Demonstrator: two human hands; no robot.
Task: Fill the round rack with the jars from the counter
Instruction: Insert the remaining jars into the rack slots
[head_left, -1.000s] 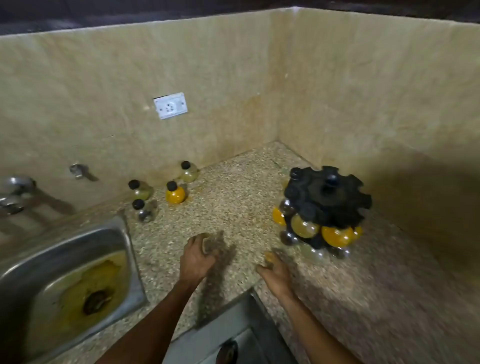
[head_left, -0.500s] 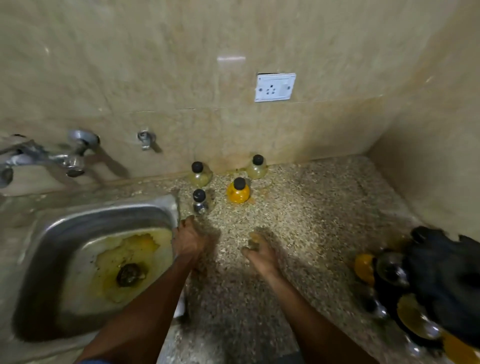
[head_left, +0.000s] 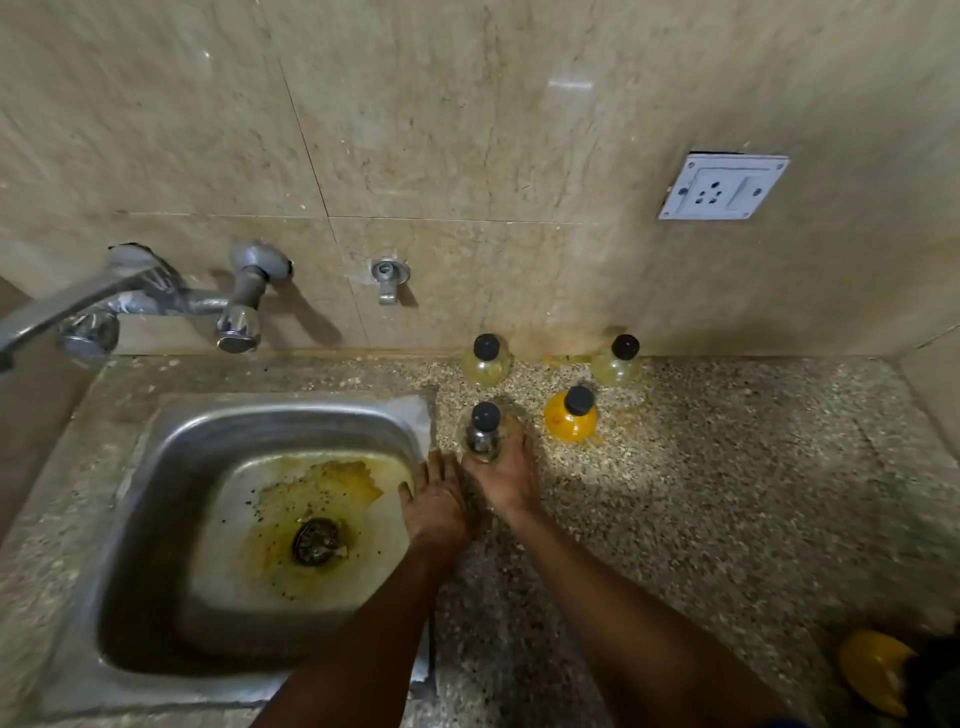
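Observation:
Several round jars with black caps stand on the speckled counter by the back wall: two pale yellow ones (head_left: 485, 364) (head_left: 617, 364), an orange one (head_left: 570, 421) and a clear one (head_left: 484, 434) nearest me. My right hand (head_left: 503, 475) is wrapped around the lower part of the clear jar, which still rests on the counter. My left hand (head_left: 435, 506) lies flat with its fingers apart at the sink's right rim, holding nothing. Only a sliver of the black round rack (head_left: 937, 686) shows at the bottom right corner, with a yellow jar (head_left: 872, 670) in it.
A stained steel sink (head_left: 156, 519) fills the left side, with a tap (head_left: 130, 299) and a small valve (head_left: 388, 275) on the tiled wall above. A white socket plate (head_left: 722, 187) sits on the wall at the right. A side wall closes the counter on the right.
The view has swung left, so the rack has slid to the bottom right corner. My right hand has reached forward and closed around the clear jar. My left hand has flattened by the sink rim.

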